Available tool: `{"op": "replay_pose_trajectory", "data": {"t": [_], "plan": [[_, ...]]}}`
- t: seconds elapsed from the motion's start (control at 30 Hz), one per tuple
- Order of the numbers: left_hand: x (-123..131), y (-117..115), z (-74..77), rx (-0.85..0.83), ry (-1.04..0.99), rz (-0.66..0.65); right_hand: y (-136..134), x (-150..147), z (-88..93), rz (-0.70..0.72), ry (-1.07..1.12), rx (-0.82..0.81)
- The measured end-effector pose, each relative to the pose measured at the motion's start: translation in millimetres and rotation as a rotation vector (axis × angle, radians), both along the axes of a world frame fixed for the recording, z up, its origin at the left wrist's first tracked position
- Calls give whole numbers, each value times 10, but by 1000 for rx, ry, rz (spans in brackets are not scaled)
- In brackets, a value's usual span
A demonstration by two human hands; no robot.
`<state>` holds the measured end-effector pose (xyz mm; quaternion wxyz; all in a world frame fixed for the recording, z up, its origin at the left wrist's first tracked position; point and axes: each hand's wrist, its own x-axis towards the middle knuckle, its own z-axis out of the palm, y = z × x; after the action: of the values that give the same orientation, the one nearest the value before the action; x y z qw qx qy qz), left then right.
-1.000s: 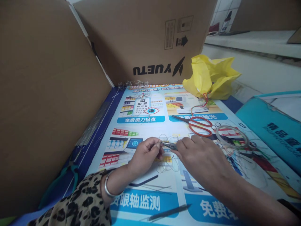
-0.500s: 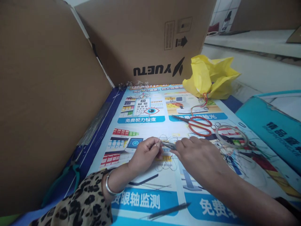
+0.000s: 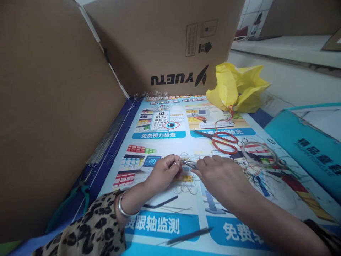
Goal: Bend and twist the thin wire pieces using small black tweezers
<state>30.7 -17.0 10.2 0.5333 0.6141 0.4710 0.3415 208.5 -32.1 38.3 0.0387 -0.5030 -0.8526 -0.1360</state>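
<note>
My left hand [image 3: 163, 175] pinches a looped piece of thin wire [image 3: 188, 185], whose curved petals spread out below and above my fingertips. Wrapped round the handles of a pair of pliers [image 3: 188, 163], my right hand [image 3: 221, 174] points the metal jaws left. The jaw tips meet the wire right at my left fingertips; the exact grip point is too small to make out. Past my hands lie red-handled scissors [image 3: 225, 142]. A coil of clear cord [image 3: 259, 153] and a tangle of thin wires [image 3: 255, 177] are to the right of my right hand.
Cardboard walls [image 3: 128, 42] stand left and behind. At the back right is a crumpled yellow bag [image 3: 237, 87]; a teal box [image 3: 306, 142] sits on the right. Teal-handled pliers [image 3: 85, 195], straight wires [image 3: 106, 138] and a dark bundle of wires [image 3: 189, 236] lie on the printed sheet and blue surface.
The view has shifted very slightly. Both hands stay together at the wire, with the pliers at nearly the same place.
</note>
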Motion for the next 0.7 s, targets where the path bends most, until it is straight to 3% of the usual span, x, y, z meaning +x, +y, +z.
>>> {"op": "replay_pose_trajectory", "data": {"t": [0.2,0.4,0.53,0.7], "plan": [[-57,88,27,-74,79,-14,217,119,-61,-22,212,-172],[-147,159,-24,30,253,-40,391,202,-305,-143,590,-303],[-172,197,-71,193,274,-13,411,184,-433,-201,604,-276],[-207,232,-70,309,342,42,401,175,-455,-182,557,-229]]}}
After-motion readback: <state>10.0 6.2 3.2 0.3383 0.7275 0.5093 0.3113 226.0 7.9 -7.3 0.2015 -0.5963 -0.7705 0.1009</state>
